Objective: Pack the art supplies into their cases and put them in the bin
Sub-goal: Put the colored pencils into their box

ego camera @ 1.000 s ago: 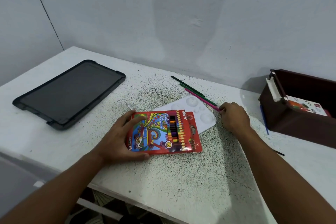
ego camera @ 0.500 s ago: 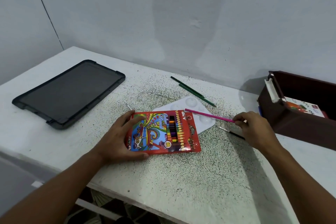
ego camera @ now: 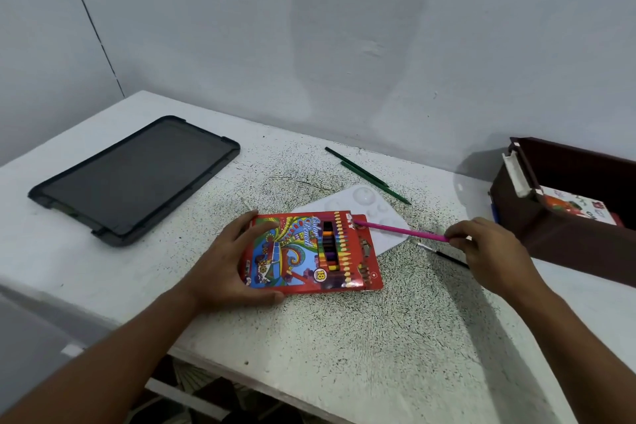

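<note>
Fingers [ego camera: 456,238] of the right hand [ego camera: 488,251] pinch the far-right end of a pink colored pencil [ego camera: 401,230], its tip at the open top of the red colored-pencil box [ego camera: 311,251], which the left hand [ego camera: 227,262] grips by its left edge with curled fingers. On the speckled white tabletop [ego camera: 344,337] a black lid [ego camera: 137,179] lies far left, and a dark brown bin [ego camera: 568,217] holding a printed box stands at the right. A white paint palette [ego camera: 385,217] lies under the box's far end, two green pencils [ego camera: 364,174] beyond it, and a thin paintbrush [ego camera: 444,253] just beside the right hand.
</note>
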A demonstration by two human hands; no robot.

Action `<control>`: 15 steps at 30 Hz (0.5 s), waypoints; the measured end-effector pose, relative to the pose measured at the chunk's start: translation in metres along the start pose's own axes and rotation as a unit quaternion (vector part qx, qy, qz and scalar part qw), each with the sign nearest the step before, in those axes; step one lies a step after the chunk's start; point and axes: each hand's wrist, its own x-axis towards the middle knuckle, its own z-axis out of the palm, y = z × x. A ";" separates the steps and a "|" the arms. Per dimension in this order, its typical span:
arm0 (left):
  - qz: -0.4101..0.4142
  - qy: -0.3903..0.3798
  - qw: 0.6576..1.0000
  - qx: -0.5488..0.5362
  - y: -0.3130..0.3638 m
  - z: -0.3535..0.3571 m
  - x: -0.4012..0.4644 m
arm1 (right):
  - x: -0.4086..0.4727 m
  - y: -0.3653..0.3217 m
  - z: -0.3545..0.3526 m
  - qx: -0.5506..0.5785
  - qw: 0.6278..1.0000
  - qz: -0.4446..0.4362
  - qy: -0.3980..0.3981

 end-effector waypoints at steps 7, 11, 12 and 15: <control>-0.011 -0.005 1.000 0.000 0.000 0.000 0.000 | 0.028 -0.022 0.008 0.045 0.998 -0.032 -0.009; -0.011 -0.008 1.000 0.003 0.000 0.000 0.001 | 0.049 -0.055 0.025 0.091 0.993 -0.042 -0.062; -0.011 -0.009 1.000 0.003 -0.001 0.000 0.001 | 0.051 -0.065 0.029 0.104 0.991 -0.044 -0.076; -0.012 -0.010 1.000 0.000 -0.001 0.000 0.001 | 0.049 -0.089 0.041 0.131 0.984 -0.076 -0.099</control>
